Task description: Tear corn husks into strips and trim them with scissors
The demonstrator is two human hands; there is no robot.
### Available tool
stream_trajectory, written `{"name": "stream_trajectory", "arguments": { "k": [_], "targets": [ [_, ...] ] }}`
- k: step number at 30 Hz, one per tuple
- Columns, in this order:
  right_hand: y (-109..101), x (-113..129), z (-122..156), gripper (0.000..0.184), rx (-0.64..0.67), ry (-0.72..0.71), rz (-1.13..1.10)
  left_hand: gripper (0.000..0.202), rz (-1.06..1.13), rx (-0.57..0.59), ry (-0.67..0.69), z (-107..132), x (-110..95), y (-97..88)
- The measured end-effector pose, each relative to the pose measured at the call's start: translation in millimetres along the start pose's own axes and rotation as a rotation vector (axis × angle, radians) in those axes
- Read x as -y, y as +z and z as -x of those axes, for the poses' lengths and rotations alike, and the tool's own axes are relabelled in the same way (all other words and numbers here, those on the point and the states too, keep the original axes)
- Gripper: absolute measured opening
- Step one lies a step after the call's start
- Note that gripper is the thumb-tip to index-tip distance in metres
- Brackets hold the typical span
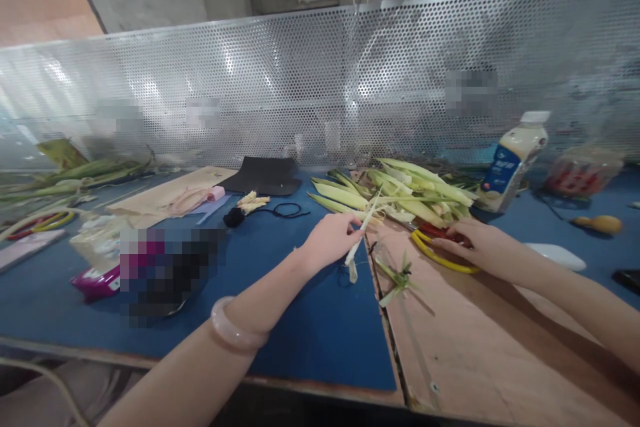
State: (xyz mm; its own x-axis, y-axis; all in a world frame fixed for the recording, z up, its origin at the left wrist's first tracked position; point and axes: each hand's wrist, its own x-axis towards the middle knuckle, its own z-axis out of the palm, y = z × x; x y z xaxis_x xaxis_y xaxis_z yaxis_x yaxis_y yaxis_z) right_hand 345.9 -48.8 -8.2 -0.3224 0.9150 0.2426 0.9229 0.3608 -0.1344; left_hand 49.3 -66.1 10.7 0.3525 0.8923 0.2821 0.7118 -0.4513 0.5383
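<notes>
Your left hand (331, 240) pinches a husk strip (369, 215) aslant over the desk (320, 330), likely so its end hangs free, while your right hand (477, 247) touches the yellow handle (423, 248) by the husks (425, 185), grip unclear.

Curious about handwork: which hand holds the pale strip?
The left hand, on the side with the bracelet; the right hand is at the yellow handle.

Bangle (233, 333): smooth, rounded, milky pale pink ring with a soft shine
Left arm (193, 367): bare on both sides of the bangle
Left hand (330, 240): bare, beyond the bangle
Right arm (560, 285): bare, right of the bangle
</notes>
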Motion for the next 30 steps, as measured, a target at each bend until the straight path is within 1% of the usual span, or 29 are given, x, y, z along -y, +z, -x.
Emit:
{"name": "stream_trajectory", "arguments": {
  "k": [8,11,18,20,27,30],
  "targets": [
    [0,0,0,0.060,0.002,-0.005,-0.014,0.025,-0.059,0.019,0.014,1,-2,-2.0],
    [-1,1,1,0.063,-0.009,-0.014,-0.012,0.025,-0.079,0.017,0.028,1,-2,-1.4],
    [4,-6,-2,0.073,-0.036,-0.030,-0.021,0.024,-0.117,0.033,0.051,3,-2,-1.6],
    [5,-8,-2,0.071,-0.035,-0.040,-0.019,0.025,-0.131,0.035,0.057,3,-2,-2.0],
    [11,-20,-4,0.055,-0.016,-0.066,0.000,0.024,-0.154,0.049,0.054,4,-4,-3.7],
    [13,-22,-5,0.055,-0.026,-0.074,0.010,0.024,-0.158,0.047,0.064,3,-4,-3.4]
  ]
}}
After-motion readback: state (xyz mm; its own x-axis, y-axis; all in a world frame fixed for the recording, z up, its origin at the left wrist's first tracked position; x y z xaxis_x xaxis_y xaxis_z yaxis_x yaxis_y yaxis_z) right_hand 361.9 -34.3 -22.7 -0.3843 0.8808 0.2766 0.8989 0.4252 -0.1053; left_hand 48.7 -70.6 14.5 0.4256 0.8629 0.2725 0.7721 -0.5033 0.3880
